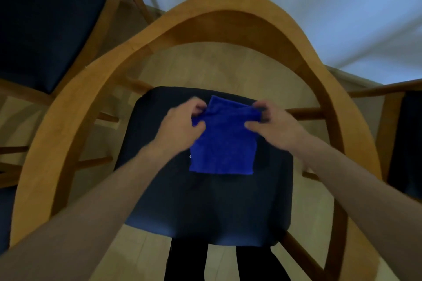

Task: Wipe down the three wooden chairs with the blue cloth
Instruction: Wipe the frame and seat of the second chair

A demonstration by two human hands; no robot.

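Cloth status: blue cloth (pixel 222 143) hangs flat over centre chair (pixel 228 7) seat | left hand (pixel 182 123) + right hand (pixel 271 123) each pinch a top corner, top edge running L–R btwn them | both equally near | backrest arc just beyond, likely 1st wipe.

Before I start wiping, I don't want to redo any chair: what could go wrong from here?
Both hands, left and right, pinch only the cloth's top edge, so it may sag or slip once pressed on wood. The curved backrest is broad and its underside is hidden, so spots could be missed. Two more chairs stand close and may crowd your arms.
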